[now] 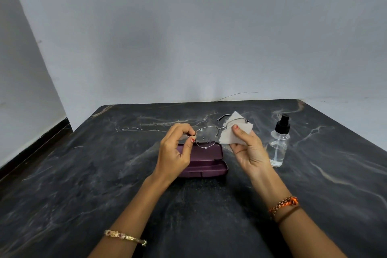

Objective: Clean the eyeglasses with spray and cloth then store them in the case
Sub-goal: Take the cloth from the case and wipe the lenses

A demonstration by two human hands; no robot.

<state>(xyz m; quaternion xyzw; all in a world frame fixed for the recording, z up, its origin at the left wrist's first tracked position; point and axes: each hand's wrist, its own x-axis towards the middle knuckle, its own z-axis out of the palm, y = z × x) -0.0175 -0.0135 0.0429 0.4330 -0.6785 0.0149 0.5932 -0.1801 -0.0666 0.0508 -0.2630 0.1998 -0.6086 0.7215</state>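
From the head camera, the eyeglasses (211,135) are held up above the table (83,174), over the open case (206,162). The left hand (174,151) pinches the frame at its left end, near the hinge, between thumb and fingertips. The right hand (248,148) grips a pale cloth (232,132), folded round the right lens with the thumb pressing on top; that lens is mostly hidden by the cloth, while the left lens shows small droplets or specks.

The glasses look light and thin, a wire frame that would bend or twist under a hard squeeze, and the lenses will smear if touched bare. The metal rim or hinge corner, where the left hand already is, seems the safest hold. The cloth is soft and limp, so it needs fingers behind it to press.

The purple case lies on the table with its lid open, and nothing shows in the parts not covered by the hands. The spray bottle (279,144) stands upright to the right, just beside the right hand, clear glass with a black pump top and a little clear liquid at the bottom.
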